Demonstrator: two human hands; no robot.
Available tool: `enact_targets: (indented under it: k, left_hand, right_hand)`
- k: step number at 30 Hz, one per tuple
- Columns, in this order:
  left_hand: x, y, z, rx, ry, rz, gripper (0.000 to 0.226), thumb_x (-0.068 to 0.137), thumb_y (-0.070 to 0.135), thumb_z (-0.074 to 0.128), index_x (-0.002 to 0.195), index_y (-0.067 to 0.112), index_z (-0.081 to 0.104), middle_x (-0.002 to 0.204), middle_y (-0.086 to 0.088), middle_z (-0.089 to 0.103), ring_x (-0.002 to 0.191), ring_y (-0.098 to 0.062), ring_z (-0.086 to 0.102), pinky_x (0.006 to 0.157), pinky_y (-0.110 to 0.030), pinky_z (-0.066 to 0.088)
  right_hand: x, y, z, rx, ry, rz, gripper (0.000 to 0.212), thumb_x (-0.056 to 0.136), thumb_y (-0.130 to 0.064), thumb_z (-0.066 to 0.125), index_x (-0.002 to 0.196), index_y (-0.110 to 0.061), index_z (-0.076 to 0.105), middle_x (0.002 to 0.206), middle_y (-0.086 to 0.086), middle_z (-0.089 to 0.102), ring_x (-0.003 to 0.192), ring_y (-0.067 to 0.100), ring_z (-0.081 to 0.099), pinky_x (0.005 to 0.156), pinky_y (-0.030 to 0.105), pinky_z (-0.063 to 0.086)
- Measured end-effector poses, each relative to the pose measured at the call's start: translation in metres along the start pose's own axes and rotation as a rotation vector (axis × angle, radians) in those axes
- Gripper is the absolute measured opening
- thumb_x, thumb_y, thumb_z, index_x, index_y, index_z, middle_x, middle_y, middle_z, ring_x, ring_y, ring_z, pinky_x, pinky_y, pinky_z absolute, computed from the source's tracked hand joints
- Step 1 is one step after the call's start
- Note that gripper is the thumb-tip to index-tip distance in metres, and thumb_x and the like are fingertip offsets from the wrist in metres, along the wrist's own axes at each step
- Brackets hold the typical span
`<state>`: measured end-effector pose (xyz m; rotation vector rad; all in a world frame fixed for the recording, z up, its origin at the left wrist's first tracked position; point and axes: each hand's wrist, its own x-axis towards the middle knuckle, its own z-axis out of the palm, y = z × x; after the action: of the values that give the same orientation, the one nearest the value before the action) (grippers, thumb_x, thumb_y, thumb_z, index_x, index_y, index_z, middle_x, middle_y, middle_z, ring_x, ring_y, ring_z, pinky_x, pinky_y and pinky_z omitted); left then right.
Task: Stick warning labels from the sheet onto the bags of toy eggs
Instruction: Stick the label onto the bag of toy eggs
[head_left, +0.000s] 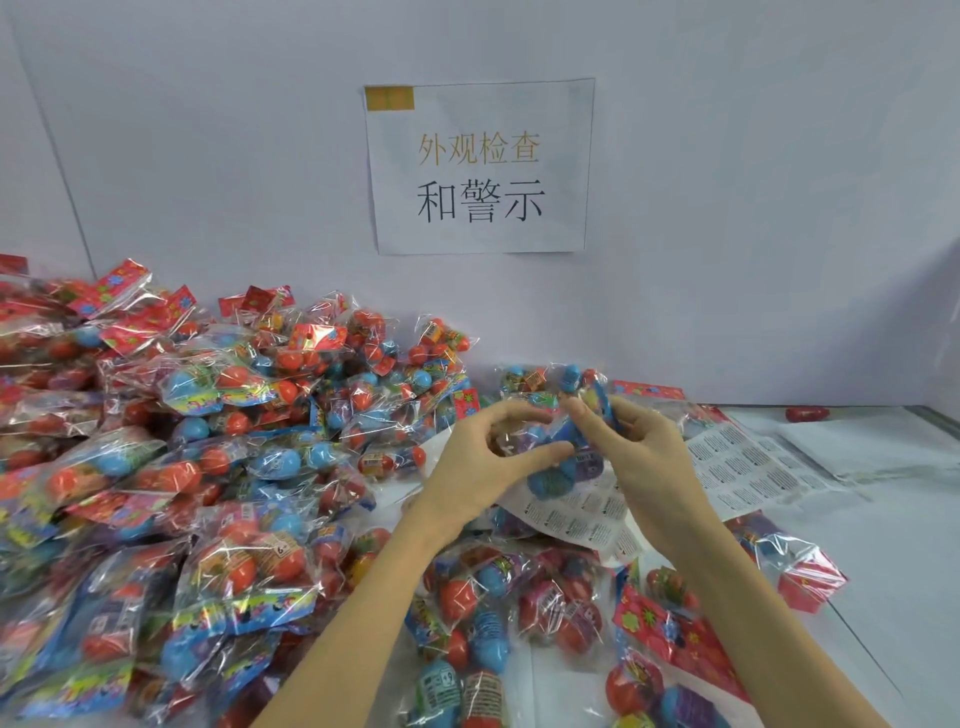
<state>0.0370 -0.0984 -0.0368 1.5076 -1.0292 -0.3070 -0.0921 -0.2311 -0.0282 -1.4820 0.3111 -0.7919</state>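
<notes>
Head view. Both hands are raised over the middle of the worktop (893, 545) with one bag of toy eggs (558, 447) between them. Left hand (483, 467): thumb and fingers curled round the bag's near side, grip part open, holding loosely. Right hand (644, 457): fingertips pinched together at the bag's top edge; whether a label sits under them I cannot tell, too small and blurred.

Label sheet (743, 467) lies flat just beyond and under the right hand, partly covered by the held bag. A second sheet or strip (576, 525) curls beneath the wrists. Large heap of bags (182, 441) fills the left side; a smaller scatter of bags (519, 597) lies under the forearms. One loose red egg (807, 414) sits far right by the wall. Paper sign (480, 166) is taped to the wall.

Risks, as judged:
- Crinkled film could wrinkle the label or trap a fold, since the bag hangs unsupported in the air.
- A loose left grip may let the eggs shift and twist the film during pressing.
- Labelled and unlabelled bags lie close together; mixing seems likely, causing skips or doubles.
- Forearms may drag the curled sheet off.
</notes>
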Motion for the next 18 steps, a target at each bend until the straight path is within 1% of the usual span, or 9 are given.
enact_targets:
  k: [1, 2, 5, 7, 10, 11, 13, 15, 18]
  left_hand:
    - [0.0004, 0.0012, -0.0007, -0.034, 0.017, -0.029, 0.038, 0.08, 0.05, 0.084, 0.112, 0.032, 0.077, 0.105, 0.018, 0.078, 0.095, 0.003, 0.07, 0.078, -0.015, 0.054]
    - [0.0006, 0.003, -0.0015, -0.082, 0.033, -0.052, 0.034, 0.083, 0.05, 0.079, 0.11, 0.03, 0.079, 0.1, 0.013, 0.08, 0.089, 0.0, 0.072, 0.074, -0.015, 0.054]
    - [0.0012, 0.0037, -0.0045, -0.156, 0.074, -0.044, 0.014, 0.095, 0.038, 0.071, 0.098, 0.031, 0.083, 0.09, 0.004, 0.081, 0.077, -0.002, 0.071, 0.068, -0.013, 0.053]
    - [0.0008, 0.0044, -0.0043, -0.143, 0.108, -0.01, 0.016, 0.098, 0.035, 0.069, 0.091, 0.034, 0.084, 0.088, 0.002, 0.081, 0.073, -0.003, 0.071, 0.066, -0.013, 0.052]
    - [0.0008, 0.0059, -0.0037, -0.177, 0.166, -0.001, 0.02, 0.095, 0.042, 0.068, 0.091, 0.034, 0.085, 0.089, 0.0, 0.082, 0.076, -0.006, 0.072, 0.065, -0.014, 0.052]
    - [0.001, 0.0062, -0.0036, -0.192, 0.179, -0.011, 0.022, 0.095, 0.043, 0.068, 0.092, 0.03, 0.086, 0.09, -0.001, 0.082, 0.077, -0.007, 0.073, 0.066, -0.014, 0.053]
    - [0.0017, 0.0052, -0.0027, -0.196, 0.194, -0.02, 0.028, 0.096, 0.043, 0.067, 0.091, 0.023, 0.086, 0.089, -0.003, 0.081, 0.08, -0.014, 0.076, 0.067, -0.018, 0.056]
    - [0.0011, 0.0048, -0.0015, -0.17, 0.21, 0.001, 0.033, 0.099, 0.041, 0.064, 0.086, 0.018, 0.084, 0.082, -0.006, 0.08, 0.075, -0.016, 0.074, 0.064, -0.018, 0.056]
    - [0.0009, 0.0046, 0.001, -0.113, 0.249, 0.039, 0.038, 0.1, 0.043, 0.06, 0.078, 0.018, 0.079, 0.069, -0.003, 0.075, 0.06, -0.008, 0.065, 0.055, -0.015, 0.049]
  right_hand:
    - [0.0005, 0.0009, -0.0009, 0.017, 0.033, -0.007, 0.026, 0.087, -0.041, 0.079, 0.098, -0.017, 0.083, 0.094, 0.01, 0.08, 0.087, 0.021, 0.076, 0.076, 0.025, 0.061]
    - [0.0008, 0.0007, -0.0017, 0.037, 0.06, -0.007, 0.026, 0.087, -0.04, 0.08, 0.095, -0.016, 0.083, 0.093, 0.011, 0.08, 0.084, 0.019, 0.075, 0.075, 0.021, 0.059]
    - [0.0024, -0.0013, -0.004, 0.078, 0.09, 0.003, 0.023, 0.087, -0.038, 0.079, 0.095, -0.017, 0.085, 0.094, 0.01, 0.081, 0.081, 0.012, 0.074, 0.075, 0.016, 0.056]
    - [0.0022, -0.0028, -0.0038, 0.087, 0.097, 0.023, 0.022, 0.091, -0.037, 0.076, 0.093, -0.017, 0.086, 0.096, 0.011, 0.081, 0.085, 0.016, 0.077, 0.075, 0.02, 0.059]
    - [0.0005, -0.0046, -0.0028, 0.131, 0.127, 0.051, 0.026, 0.094, -0.036, 0.073, 0.094, -0.012, 0.085, 0.1, 0.015, 0.081, 0.098, 0.031, 0.077, 0.087, 0.044, 0.063]
    - [-0.0005, -0.0057, -0.0021, 0.16, 0.137, 0.056, 0.027, 0.093, -0.035, 0.074, 0.094, -0.01, 0.085, 0.101, 0.017, 0.08, 0.099, 0.034, 0.077, 0.091, 0.047, 0.062]
    - [-0.0016, -0.0073, -0.0014, 0.192, 0.15, 0.063, 0.028, 0.091, -0.034, 0.074, 0.095, -0.008, 0.084, 0.102, 0.018, 0.08, 0.101, 0.037, 0.076, 0.094, 0.051, 0.061]
    - [-0.0022, -0.0074, -0.0007, 0.188, 0.151, 0.068, 0.03, 0.089, -0.035, 0.074, 0.097, -0.008, 0.084, 0.101, 0.017, 0.08, 0.1, 0.038, 0.077, 0.09, 0.052, 0.063]
    - [-0.001, -0.0051, -0.0019, 0.21, 0.137, 0.064, 0.033, 0.091, -0.035, 0.072, 0.104, -0.006, 0.082, 0.103, 0.016, 0.08, 0.098, 0.034, 0.078, 0.082, 0.046, 0.066]
